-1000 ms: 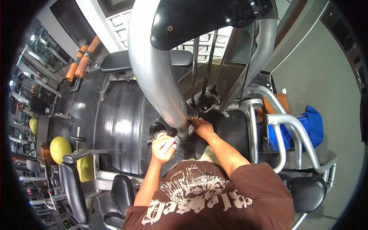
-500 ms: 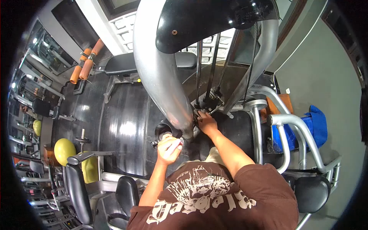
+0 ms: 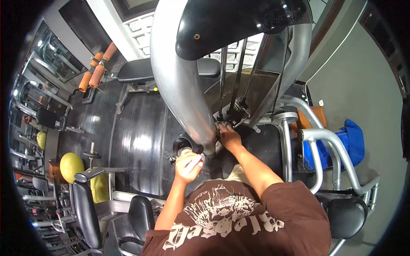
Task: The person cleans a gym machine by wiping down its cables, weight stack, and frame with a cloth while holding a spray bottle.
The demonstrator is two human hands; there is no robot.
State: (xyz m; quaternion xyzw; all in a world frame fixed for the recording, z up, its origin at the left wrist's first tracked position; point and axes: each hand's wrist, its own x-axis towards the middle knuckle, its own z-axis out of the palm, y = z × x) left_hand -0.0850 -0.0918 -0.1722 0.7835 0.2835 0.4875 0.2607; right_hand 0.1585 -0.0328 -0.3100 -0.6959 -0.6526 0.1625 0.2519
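Black floor (image 3: 132, 115) runs across the gym, with a bench (image 3: 136, 70) on the far side, a yellow ball (image 3: 72, 168) on the left and a blue bag (image 3: 353, 145) on the right. From my distant seat I see the machine in the middle: its thick silver post (image 3: 183, 85) slopes down to a foot just beyond the hands, with dark rods (image 3: 223, 81) to the right of it.

My right hand (image 3: 229, 137) has its fingers at the right side of the post's foot; their tips are partly lost in dark parts, so I cannot tell whether they grip. My left hand (image 3: 186, 167) is curled closed on what looks like a small pale item (image 3: 200, 157), just on the near side of a black ring (image 3: 176, 146).

To work well here, I judge, I would keep the right fingertips light and in contact with the foot, the wrist low and clear of the rods, and the left hand steady so that its knuckles do not knock the ring.
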